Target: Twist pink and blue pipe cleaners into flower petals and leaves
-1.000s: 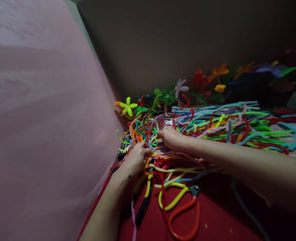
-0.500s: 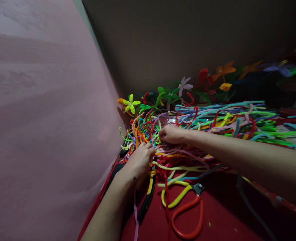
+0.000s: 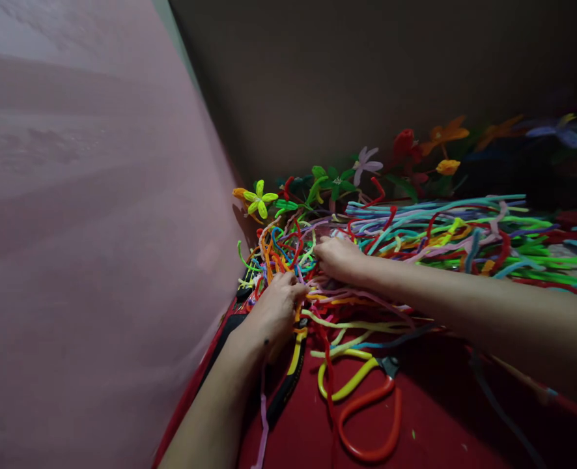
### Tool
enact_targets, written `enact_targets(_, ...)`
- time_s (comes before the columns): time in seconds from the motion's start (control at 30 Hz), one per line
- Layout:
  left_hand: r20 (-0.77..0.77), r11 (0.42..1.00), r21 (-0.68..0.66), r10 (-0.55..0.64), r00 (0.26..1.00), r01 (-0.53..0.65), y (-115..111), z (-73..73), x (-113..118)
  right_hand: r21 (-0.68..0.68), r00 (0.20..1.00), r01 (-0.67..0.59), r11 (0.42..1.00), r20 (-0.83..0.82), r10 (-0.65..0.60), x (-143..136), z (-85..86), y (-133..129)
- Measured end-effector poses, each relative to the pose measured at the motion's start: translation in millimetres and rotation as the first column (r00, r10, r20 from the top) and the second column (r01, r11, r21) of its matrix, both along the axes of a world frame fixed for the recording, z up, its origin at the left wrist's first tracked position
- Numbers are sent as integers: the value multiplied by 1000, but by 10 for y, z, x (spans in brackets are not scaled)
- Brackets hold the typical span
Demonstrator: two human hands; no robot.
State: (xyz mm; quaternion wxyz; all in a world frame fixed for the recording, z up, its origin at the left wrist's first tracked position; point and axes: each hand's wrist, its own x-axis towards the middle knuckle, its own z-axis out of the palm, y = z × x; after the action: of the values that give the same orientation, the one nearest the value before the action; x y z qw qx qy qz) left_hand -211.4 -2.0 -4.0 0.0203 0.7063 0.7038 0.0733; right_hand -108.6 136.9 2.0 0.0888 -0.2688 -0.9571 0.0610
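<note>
My left hand (image 3: 281, 301) is closed in a pinch at the near left end of a heap of coloured pipe cleaners (image 3: 357, 296). A lilac pipe cleaner (image 3: 264, 407) trails down from under it, and a pink-lilac strand shows at its fingertips. Just beyond and to the right, my right hand (image 3: 341, 258) has its fingers curled down into the heap; what they hold is hidden. Below my left hand lies a black-and-yellow handled tool (image 3: 295, 361), its head mostly covered. Scissors with one yellow and one red-orange handle (image 3: 370, 417) lie nearer me.
Pipe-cleaner flowers, among them a yellow one (image 3: 260, 198) and a lilac one (image 3: 366, 164), stand along the dark wall (image 3: 342, 78). Pale pink cloth (image 3: 98, 260) hangs at the left. The red table surface (image 3: 425, 417) carries small scraps.
The view has shifted slightly, moving most things a little to the right. My right hand has turned a little in the heap; my left hand remains pinched in nearly the same spot.
</note>
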Motion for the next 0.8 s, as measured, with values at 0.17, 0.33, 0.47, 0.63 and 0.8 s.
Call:
enact_targets(0.17, -10, 1000, -1, 28, 1000, -28, 13, 14, 23, -98, 961, 9, 995, -275, -36, 43, -77, 138)
enact_targets(0.33, -36, 1000, 3, 28, 999, -28, 41, -18, -4, -439, 900, -119, 890, -426, -90, 78, -96, 238)
enact_targets(0.47, 20, 997, 64, 38, 999, -40, 55, -66, -33, -743, 855, -223, 631, -460, -240, 146, -64, 235)
enact_targets(0.63, 334, 875, 224, 346, 877, -430, 105, -23, 2, -857, 843, -319, 404, -452, -292, 231, -14, 215)
enact_targets(0.8, 629, 844, 215, 265, 731, -491, 235, 60, -20, -826, 816, -381, 415, -511, -269, 232, -44, 231)
